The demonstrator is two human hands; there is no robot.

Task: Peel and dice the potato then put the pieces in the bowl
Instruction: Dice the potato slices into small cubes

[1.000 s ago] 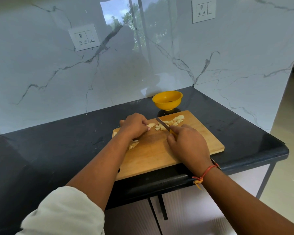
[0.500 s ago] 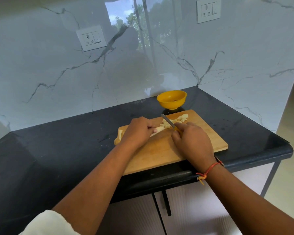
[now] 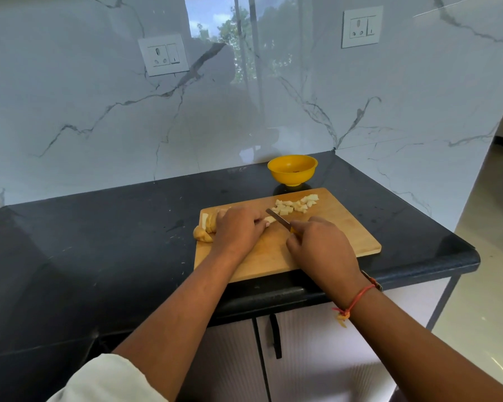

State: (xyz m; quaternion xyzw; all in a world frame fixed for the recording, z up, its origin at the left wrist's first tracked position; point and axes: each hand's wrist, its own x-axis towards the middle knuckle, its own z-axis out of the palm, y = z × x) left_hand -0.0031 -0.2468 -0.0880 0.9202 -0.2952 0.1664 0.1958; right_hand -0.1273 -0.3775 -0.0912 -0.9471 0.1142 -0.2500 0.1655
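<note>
Pinning a peeled potato strip [image 3: 269,219] flat on the wooden cutting board [image 3: 346,227] with the left hand [image 3: 238,227], curling the fingers down over it and leaving only the pale end poking out to the right. Gripping a small yellow-handled knife [image 3: 278,218] in the right hand [image 3: 320,248], wrapping the fist round the handle and parking the blade right at that exposed end, just beside the left fingertips.

Honestly risking a nicked fingertip here, cutting this close with so little strip showing. Also risking the strip skidding sideways under the blade, probably being slick and thin, and ending up with uneven chunks. Maybe flicking cubes off the board too, with the diced pieces [image 3: 296,205] lying loose near the far edge, close to the yellow bowl [image 3: 292,169] but not in it yet.

Reading the strip's long axis as running left to right across the board, pointing its cut end at the blade. Crossing it with the knife at an angle, aiming the tip away and to the left.

Leaving some leftover potato lumps [image 3: 202,235] (or peel, hard to tell) at the board's left edge, partly hanging over the black counter [image 3: 99,242].
</note>
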